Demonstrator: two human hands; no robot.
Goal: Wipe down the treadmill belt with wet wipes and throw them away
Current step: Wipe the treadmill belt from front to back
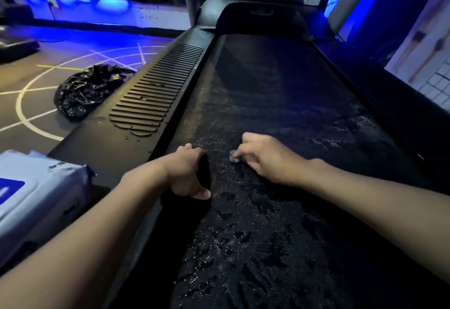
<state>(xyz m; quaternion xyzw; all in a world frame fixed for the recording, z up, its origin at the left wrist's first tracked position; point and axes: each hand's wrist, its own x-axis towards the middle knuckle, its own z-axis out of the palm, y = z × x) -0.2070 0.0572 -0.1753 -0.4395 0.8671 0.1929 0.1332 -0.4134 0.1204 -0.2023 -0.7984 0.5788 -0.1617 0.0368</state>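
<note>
While on belt (280,104), hand (266,160) around wipe (234,157)

Left hand (188,176), right hand (264,159), both curled.

You are looking at a black treadmill belt (280,113) showing a fine pale-dotted weave, blotched darker toward its near end. Your right hand (265,160) is pinching a grey wipe (233,156); your left hand (185,174) is gripping a black cloth (204,172). The left side rail (155,92) is showing black parallel ribs. A glossy black bag (87,89) is lying on grey floor (36,104) lined white and yellow. The wipes pack (41,201) is showing white with a blue label.
</note>
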